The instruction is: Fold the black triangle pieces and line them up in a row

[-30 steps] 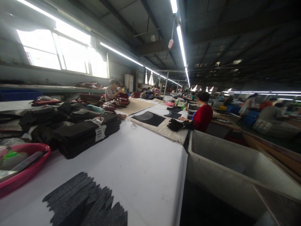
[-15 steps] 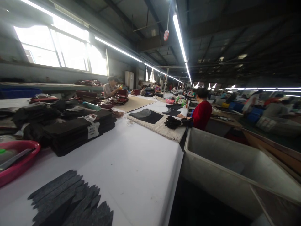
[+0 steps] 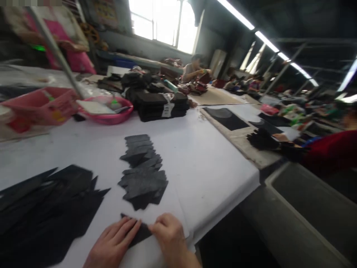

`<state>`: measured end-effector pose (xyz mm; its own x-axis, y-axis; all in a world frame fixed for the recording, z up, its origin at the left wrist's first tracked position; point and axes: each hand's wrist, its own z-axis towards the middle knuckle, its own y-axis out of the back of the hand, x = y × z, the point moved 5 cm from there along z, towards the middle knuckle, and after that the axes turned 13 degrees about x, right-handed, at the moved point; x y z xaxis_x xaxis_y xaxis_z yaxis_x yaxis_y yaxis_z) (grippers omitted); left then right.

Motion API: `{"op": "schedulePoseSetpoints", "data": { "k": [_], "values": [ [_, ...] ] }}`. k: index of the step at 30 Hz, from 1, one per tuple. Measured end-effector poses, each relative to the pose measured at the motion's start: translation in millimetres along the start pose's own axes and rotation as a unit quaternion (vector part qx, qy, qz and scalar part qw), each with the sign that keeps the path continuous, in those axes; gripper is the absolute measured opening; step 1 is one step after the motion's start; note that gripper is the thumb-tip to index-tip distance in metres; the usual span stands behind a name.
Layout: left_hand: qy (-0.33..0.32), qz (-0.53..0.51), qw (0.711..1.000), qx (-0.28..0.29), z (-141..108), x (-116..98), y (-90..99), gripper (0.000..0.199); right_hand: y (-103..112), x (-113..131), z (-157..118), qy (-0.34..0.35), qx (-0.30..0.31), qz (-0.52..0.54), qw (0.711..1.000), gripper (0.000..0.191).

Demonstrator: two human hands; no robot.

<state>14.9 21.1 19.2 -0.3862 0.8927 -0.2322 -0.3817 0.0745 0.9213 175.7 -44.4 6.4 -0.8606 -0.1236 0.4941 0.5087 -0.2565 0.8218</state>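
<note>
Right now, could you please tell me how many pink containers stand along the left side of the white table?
2: a rectangular pink basket at far left, and a round pink basin just right of it. Others may be hidden behind them.

Dark piece (image 3: 141, 234) lies partly hidden under left hand (image 3: 111, 240).
Left edge crops dark pile (image 3: 47, 212); label (image 3: 167, 110) lettering is illegible.
</note>
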Motion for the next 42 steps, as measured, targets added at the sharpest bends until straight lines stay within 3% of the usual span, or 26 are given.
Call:
{"op": "schedulePoseSetpoints", "data": {
  "k": [3,9,18,22,31,42],
  "values": [
    [0.029,0.073,0.995,0.062,-4.1,0.3,1.6,0.041,10.4,-0.4,2.5,0.025,0.033,0.044,0.998,0.019],
    [0.03,0.072,0.995,0.065,6.1,-8.0,6.3,0.037,15.1,-0.1,2.5,0.073,0.06,0.032,0.995,0.027],
    [0.013,0.106,0.991,0.075,9.7,-13.8,6.2,0.035,14.4,5.5,-2.9,0.086,0.06,-0.002,0.994,0.031],
    [-0.013,0.088,0.994,0.071,12.9,-17.3,7.2,0.029,15.2,5.4,-1.0,0.084,0.054,-0.011,0.995,0.03],
    [0.009,0.097,0.992,0.079,17.5,-22.7,7.7,0.025,20.4,-0.5,-4.0,0.059,0.066,0.068,0.994,0.028],
    [-0.014,0.098,0.992,0.077,19.3,-29.0,4.1,0.023,20.8,0.6,-5.9,0.068,0.07,0.033,0.995,0.032]
  ]
}}
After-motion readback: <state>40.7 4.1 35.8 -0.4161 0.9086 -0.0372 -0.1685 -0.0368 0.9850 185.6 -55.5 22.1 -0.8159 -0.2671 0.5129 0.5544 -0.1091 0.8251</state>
